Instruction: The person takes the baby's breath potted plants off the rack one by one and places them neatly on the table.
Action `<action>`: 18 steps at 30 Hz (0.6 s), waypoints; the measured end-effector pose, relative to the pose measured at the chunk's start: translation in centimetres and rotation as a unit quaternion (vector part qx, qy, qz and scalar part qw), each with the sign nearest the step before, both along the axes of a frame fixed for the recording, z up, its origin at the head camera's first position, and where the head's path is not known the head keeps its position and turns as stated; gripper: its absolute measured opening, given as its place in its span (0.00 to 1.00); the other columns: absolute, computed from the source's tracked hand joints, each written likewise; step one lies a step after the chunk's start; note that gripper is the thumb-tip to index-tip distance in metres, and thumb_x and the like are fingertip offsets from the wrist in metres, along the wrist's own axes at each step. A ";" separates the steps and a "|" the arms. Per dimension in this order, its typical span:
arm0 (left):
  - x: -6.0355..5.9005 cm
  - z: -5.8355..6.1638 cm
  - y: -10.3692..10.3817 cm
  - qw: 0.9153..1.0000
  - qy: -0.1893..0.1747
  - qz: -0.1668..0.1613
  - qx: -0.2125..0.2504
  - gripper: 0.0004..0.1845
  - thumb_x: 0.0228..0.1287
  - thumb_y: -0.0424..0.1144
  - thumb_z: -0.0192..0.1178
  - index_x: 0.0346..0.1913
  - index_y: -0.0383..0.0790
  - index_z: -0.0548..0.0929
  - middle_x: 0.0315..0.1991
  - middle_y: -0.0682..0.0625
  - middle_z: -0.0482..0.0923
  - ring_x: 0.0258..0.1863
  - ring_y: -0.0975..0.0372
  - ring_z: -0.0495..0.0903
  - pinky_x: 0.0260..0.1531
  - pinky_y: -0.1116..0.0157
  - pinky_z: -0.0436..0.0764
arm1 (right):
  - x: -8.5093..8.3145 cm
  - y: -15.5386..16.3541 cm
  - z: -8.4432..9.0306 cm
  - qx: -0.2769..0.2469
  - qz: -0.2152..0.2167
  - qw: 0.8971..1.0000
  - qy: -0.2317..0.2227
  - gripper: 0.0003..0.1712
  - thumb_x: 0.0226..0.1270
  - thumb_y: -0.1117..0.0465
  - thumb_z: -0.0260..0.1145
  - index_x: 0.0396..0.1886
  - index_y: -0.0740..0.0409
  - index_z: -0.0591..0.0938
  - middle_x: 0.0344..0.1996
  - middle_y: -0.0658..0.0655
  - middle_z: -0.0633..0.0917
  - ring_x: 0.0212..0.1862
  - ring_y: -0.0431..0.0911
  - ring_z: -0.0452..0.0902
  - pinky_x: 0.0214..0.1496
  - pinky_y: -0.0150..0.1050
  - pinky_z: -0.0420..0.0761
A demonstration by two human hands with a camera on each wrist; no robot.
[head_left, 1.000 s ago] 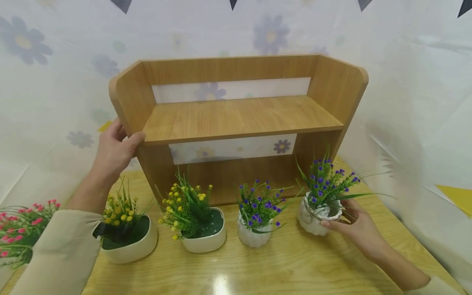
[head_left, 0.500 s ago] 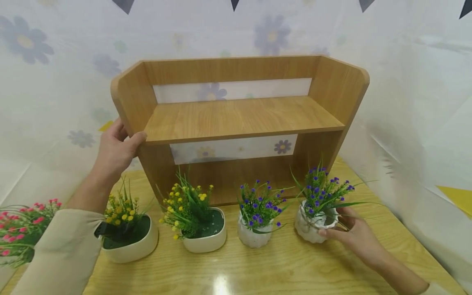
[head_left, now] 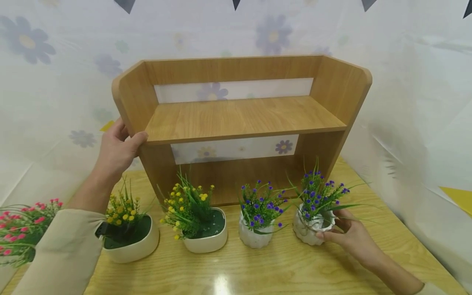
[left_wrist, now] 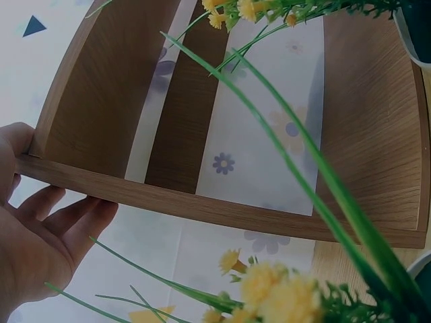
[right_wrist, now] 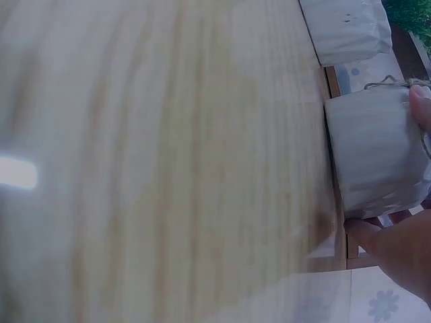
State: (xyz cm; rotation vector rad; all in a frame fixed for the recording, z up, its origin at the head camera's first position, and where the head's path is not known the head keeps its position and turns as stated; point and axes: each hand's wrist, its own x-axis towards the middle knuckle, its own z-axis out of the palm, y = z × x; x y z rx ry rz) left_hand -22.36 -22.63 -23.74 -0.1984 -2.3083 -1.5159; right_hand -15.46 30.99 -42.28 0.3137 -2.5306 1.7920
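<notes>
1. White ribbed ceramic is what the right hand (head_left: 350,237) is gripping: its fingers and thumb are curling round the small pot of purple flowers (head_left: 313,223), which is sitting on the wooden table (head_left: 258,270) at the right end of the row, just in front of the shelf unit (head_left: 239,123).
2. The right wrist view is showing the same pot (right_wrist: 377,155) with a fingertip at its twine-wrapped rim and the thumb under its side, so the hold is looking firm but one-sided.
3. The left hand (head_left: 118,149) is clasping the left side panel of the shelf unit, thumb on the front edge and fingers wrapping behind; the left wrist view is showing those fingers (left_wrist: 60,222) lying fairly straight along the board.
4. Handling the pot well is probably meaning keeping it upright, since the tall stems are making it top-heavy.
5. A second purple pot (head_left: 254,233) is standing just beside it, with leaves nearly touching, so any move is calling for care not to snag them.
6. Two yellow-flowered pots (head_left: 204,233) (head_left: 129,241) are standing further left, and pink flowers (head_left: 22,221) are showing at the far left edge.
7. Bracing the shelf with the left hand is seeming sensible, as the unit looks light enough to shift.
</notes>
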 end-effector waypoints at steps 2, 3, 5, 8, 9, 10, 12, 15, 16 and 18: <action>0.0 0.0 0.0 1.000 0.001 0.000 0.000 0.32 0.75 0.43 0.55 0.78 0.61 0.61 0.72 0.41 0.65 0.63 0.45 0.72 0.57 0.44 0.75 | 0.0 0.1 -0.1 -0.006 0.003 1.000 0.002 0.39 0.60 0.67 0.75 0.67 0.70 0.66 0.62 0.63 0.68 0.55 0.30 0.75 0.50 0.37 0.84; 0.0 0.0 0.0 1.000 0.001 0.000 0.001 0.32 0.75 0.43 0.55 0.78 0.61 0.61 0.72 0.41 0.65 0.63 0.45 0.72 0.57 0.44 0.75 | -0.1 0.1 -0.1 -0.005 0.002 1.000 0.003 0.39 0.60 0.67 0.75 0.67 0.70 0.66 0.62 0.63 0.69 0.55 0.28 0.74 0.50 0.36 0.83; 0.0 0.0 0.0 1.000 0.001 -0.001 0.003 0.32 0.75 0.43 0.55 0.78 0.61 0.61 0.72 0.41 0.65 0.63 0.45 0.72 0.57 0.43 0.75 | -0.1 0.2 -0.2 -0.006 -0.002 1.000 0.000 0.39 0.61 0.67 0.75 0.67 0.70 0.66 0.61 0.64 0.70 0.55 0.28 0.73 0.51 0.35 0.83; 0.1 0.0 0.0 1.000 -0.001 -0.001 0.006 0.32 0.75 0.43 0.55 0.78 0.61 0.60 0.72 0.41 0.65 0.64 0.44 0.71 0.58 0.42 0.74 | -0.1 0.2 -0.2 0.002 -0.008 1.000 -0.001 0.38 0.61 0.66 0.75 0.67 0.70 0.66 0.61 0.68 0.72 0.57 0.34 0.74 0.52 0.33 0.81; 0.1 0.0 0.0 1.000 -0.002 -0.002 0.006 0.32 0.75 0.43 0.55 0.78 0.62 0.60 0.72 0.41 0.65 0.64 0.44 0.71 0.58 0.42 0.74 | -0.1 0.3 -0.3 0.003 -0.009 1.000 -0.002 0.38 0.62 0.67 0.74 0.67 0.70 0.66 0.61 0.69 0.73 0.59 0.39 0.75 0.53 0.32 0.81; 0.1 0.0 0.0 1.000 -0.002 -0.001 0.005 0.32 0.75 0.43 0.55 0.78 0.62 0.60 0.72 0.41 0.64 0.64 0.44 0.71 0.58 0.42 0.74 | 0.0 0.3 -0.3 0.002 -0.008 1.000 -0.003 0.38 0.62 0.67 0.74 0.67 0.69 0.66 0.61 0.71 0.73 0.60 0.44 0.75 0.53 0.32 0.80; 0.1 0.1 0.0 1.000 -0.003 -0.002 0.007 0.32 0.75 0.43 0.55 0.78 0.62 0.60 0.72 0.41 0.65 0.64 0.45 0.71 0.58 0.42 0.74 | 0.0 0.4 -0.3 0.006 -0.006 1.000 -0.002 0.39 0.62 0.66 0.74 0.68 0.69 0.65 0.63 0.72 0.72 0.63 0.55 0.72 0.54 0.31 0.79; 0.1 0.1 0.0 1.000 -0.003 -0.001 0.009 0.32 0.75 0.43 0.55 0.78 0.62 0.61 0.72 0.41 0.65 0.63 0.45 0.72 0.58 0.43 0.74 | -0.1 0.4 -0.3 0.004 -0.001 1.000 -0.001 0.41 0.63 0.66 0.74 0.70 0.68 0.63 0.64 0.73 0.71 0.66 0.66 0.66 0.54 0.29 0.78; 0.1 0.1 0.0 1.000 -0.003 0.000 0.009 0.32 0.75 0.43 0.55 0.78 0.61 0.61 0.72 0.41 0.65 0.64 0.45 0.72 0.58 0.43 0.74 | -0.1 0.4 -0.3 0.004 0.000 1.000 -0.001 0.41 0.63 0.66 0.73 0.71 0.68 0.62 0.65 0.73 0.70 0.66 0.68 0.65 0.55 0.29 0.78; 0.1 0.1 0.0 1.000 -0.004 0.002 0.009 0.32 0.75 0.43 0.56 0.78 0.61 0.61 0.72 0.41 0.65 0.64 0.45 0.71 0.58 0.43 0.74 | -0.2 0.4 -0.3 0.006 0.000 1.000 -0.003 0.41 0.63 0.66 0.73 0.71 0.68 0.62 0.65 0.74 0.71 0.66 0.68 0.64 0.55 0.28 0.77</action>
